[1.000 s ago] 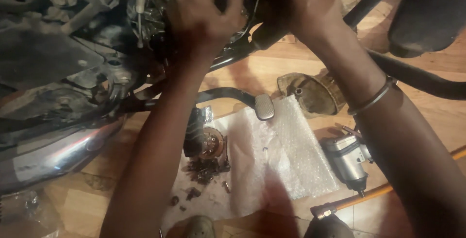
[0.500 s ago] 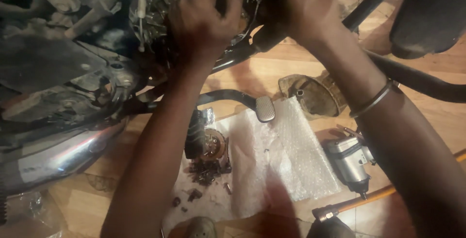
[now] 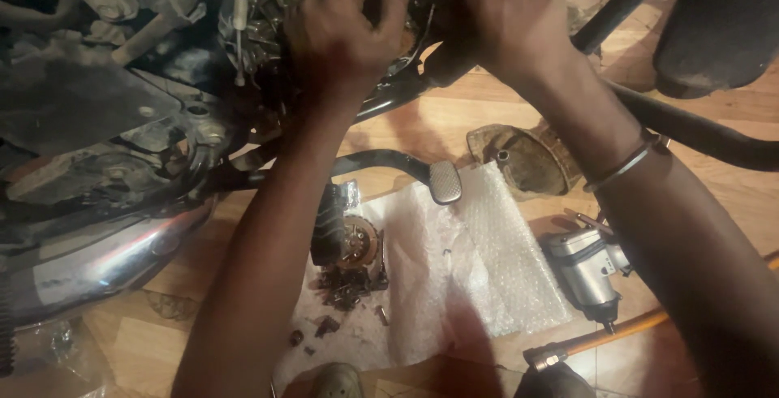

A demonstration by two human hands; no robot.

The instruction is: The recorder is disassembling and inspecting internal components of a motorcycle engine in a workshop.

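Head view, looking down at a motorcycle engine (image 3: 243,49) lying at far left, w/ both hands working at its open side.

Left hand (image 3: 345,29): fingers curled tight, pressed onto a round engine part (image 3: 410,8) at the far edge of view; knuckles face the camera, so whether the fingertips actually grip the part cannot be told. Right hand (image 3: 507,12): fingers bent and closed over the same part from the right, just beside the left hand; the exact hold is hidden under the hand. A metal bracelet (image 3: 629,163) sits on the right wrist.

Below the hands, a black brake pedal (image 3: 442,180) w/ a ribbed silver pad reaches out from the engine over the wooden floor (image 3: 454,114). A chrome exhaust pipe (image 3: 89,260) runs along near left. A sheet of bubble wrap (image 3: 479,268) lies on the floor between the forearms; on its left part rest a round clutch-like disc (image 3: 357,244) and a heap of small dark bolts (image 3: 349,288). A dirty engine cover (image 3: 523,159) lies just far of the sheet, partly behind the right forearm. A silver air impact wrench (image 3: 584,264) lies right of the sheet, near an orange hose (image 3: 625,329). A black tyre (image 3: 722,17) shows at far right.
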